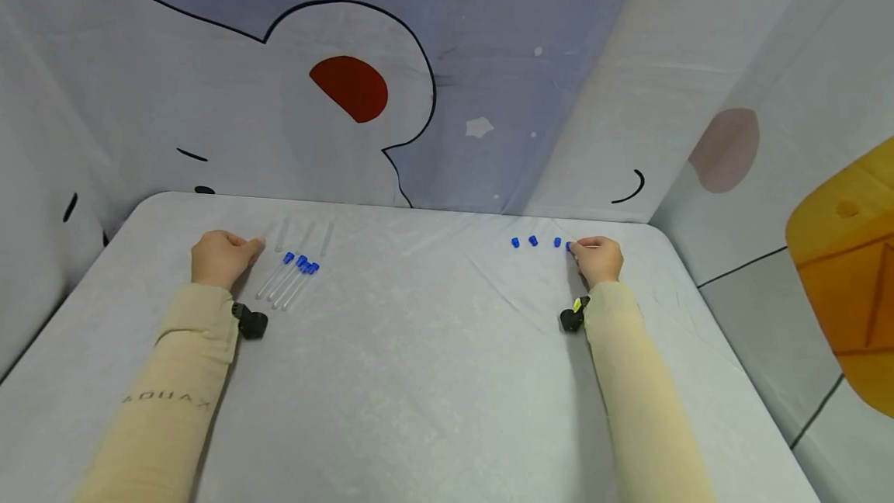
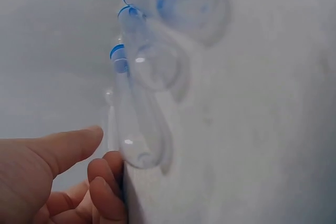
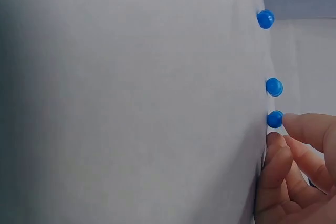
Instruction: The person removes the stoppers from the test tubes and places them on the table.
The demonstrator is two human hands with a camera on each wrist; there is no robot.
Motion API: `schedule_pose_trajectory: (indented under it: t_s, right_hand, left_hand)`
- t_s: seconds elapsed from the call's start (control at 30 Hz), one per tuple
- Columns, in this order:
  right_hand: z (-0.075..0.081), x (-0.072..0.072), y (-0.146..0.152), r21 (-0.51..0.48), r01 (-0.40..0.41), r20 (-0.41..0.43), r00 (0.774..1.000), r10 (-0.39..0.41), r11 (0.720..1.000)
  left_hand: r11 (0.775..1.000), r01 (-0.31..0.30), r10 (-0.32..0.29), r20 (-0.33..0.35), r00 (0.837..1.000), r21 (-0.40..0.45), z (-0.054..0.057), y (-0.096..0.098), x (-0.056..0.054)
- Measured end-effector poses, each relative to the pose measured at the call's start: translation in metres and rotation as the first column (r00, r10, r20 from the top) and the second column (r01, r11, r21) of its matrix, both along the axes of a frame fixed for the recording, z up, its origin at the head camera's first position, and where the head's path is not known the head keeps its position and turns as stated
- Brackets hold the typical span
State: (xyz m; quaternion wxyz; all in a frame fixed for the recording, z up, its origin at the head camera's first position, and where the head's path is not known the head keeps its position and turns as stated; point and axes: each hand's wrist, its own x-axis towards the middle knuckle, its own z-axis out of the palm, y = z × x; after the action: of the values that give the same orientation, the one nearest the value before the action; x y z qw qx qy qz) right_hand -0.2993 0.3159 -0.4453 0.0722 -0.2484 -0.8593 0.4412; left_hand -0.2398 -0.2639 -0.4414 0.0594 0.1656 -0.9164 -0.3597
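Observation:
My left hand [image 1: 220, 258] rests at the table's left, beside clear tubes without caps [image 1: 305, 237]. In the left wrist view, thumb and fingers stand apart, and a thin clear tube [image 2: 111, 121] shows beyond the gap. Several clear tubes with blue caps [image 1: 282, 282] lie side by side just right of this hand. At the far right, my right hand [image 1: 598, 258] is at the end of a row of small blue caps [image 1: 534, 241]. Its thumb tip meets the edge of the nearest blue cap [image 3: 275, 119], with the other fingertips just below it.
A white-covered table [image 1: 419, 379] lies under both hands, its far edge just beyond the tubes and caps. A printed fabric curtain [image 1: 279, 107] hangs behind it and along the sides. Each wrist carries a small black camera [image 1: 251, 323].

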Motion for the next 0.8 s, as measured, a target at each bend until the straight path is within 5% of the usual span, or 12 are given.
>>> schedule_pose_trajectory:
  t_s: [0.27,0.43,0.67,0.8]
  right_hand:
    - [0.002,0.007,-0.002,-0.107,-0.04,-0.04,0.999,0.036,0.993]
    - [0.005,0.018,-0.01,-0.158,-0.066,-0.083,0.995,0.054,0.985]
    - [0.004,0.031,-0.031,-0.148,-0.124,-0.185,0.978,0.096,0.981]
    - [0.003,0.038,-0.05,-0.144,-0.168,-0.231,0.964,0.132,0.975]
  left_hand:
    - [1.0,-0.025,0.025,0.002,1.0,0.008,-0.001,-0.002,0.003]
    - [1.0,-0.019,0.019,-0.017,1.0,0.001,0.008,0.003,0.009]
    - [0.987,0.146,-0.154,-0.134,0.979,-0.062,0.021,0.023,0.024]
    - [0.97,0.221,-0.234,-0.134,0.963,-0.103,0.024,0.035,0.032]
